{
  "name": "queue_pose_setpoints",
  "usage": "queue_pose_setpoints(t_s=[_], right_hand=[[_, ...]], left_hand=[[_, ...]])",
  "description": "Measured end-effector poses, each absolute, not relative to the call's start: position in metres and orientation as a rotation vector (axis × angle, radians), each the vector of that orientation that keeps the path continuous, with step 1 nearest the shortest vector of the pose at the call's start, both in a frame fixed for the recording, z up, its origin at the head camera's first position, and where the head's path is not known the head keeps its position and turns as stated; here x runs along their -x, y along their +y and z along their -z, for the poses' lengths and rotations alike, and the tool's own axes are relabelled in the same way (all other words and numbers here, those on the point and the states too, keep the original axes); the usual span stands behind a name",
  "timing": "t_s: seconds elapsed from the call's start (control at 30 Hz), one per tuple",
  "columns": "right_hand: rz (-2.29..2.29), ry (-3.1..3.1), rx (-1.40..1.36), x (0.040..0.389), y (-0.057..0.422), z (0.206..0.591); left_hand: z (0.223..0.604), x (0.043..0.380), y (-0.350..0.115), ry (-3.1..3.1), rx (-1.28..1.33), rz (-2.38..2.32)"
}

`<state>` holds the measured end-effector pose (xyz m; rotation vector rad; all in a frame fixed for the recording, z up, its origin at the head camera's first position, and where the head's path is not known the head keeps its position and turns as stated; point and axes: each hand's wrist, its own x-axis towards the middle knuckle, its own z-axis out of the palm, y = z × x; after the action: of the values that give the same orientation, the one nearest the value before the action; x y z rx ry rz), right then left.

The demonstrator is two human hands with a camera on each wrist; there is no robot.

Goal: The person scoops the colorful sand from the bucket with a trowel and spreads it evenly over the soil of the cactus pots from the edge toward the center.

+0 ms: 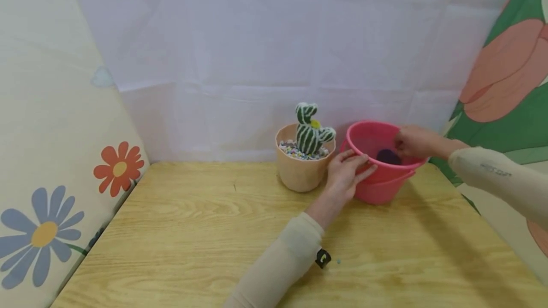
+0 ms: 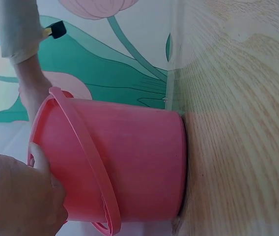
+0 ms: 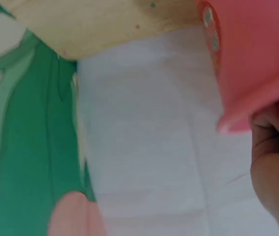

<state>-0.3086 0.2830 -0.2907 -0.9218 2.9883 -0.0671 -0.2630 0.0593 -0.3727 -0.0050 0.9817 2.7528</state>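
Bucket [image 1: 378, 194], one, pink; my left grip [image 1: 344, 174] half-closed on its rim [image 1: 400, 168]. My right grip [image 1: 416, 140] curled inside, near one dark object [image 1: 388, 157]; whether it holds anything, cannot tell.

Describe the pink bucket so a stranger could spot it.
On the wooden table, find the cactus pot near the white backdrop. Right of it stands the bucket, touched by the left hand. Unlike that peach pot, it's pink with a handle.
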Motion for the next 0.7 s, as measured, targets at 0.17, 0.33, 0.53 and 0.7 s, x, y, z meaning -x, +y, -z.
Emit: queue_pose_setpoints(t_s=[0.17, 0.33, 0.53, 0.7], right_hand=[[0.238, 3.023, 0.859, 0.308, 0.294, 0.297], [0.304, 3.02, 0.839, 0.306, 0.291, 0.296], [0.403, 2.969, 0.809, 0.295, 0.284, 0.29], [0.53, 2.909, 0.762, 0.283, 0.282, 0.288]], left_hand=[[0.374, 0.264, 0.059, 0.982, -0.004, -2.752], [0.376, 0.263, 0.06, 0.973, -0.012, -2.772], [0.377, 0.261, 0.062, 0.972, -0.022, -2.789], [0.378, 0.261, 0.064, 0.983, -0.027, -2.79]])
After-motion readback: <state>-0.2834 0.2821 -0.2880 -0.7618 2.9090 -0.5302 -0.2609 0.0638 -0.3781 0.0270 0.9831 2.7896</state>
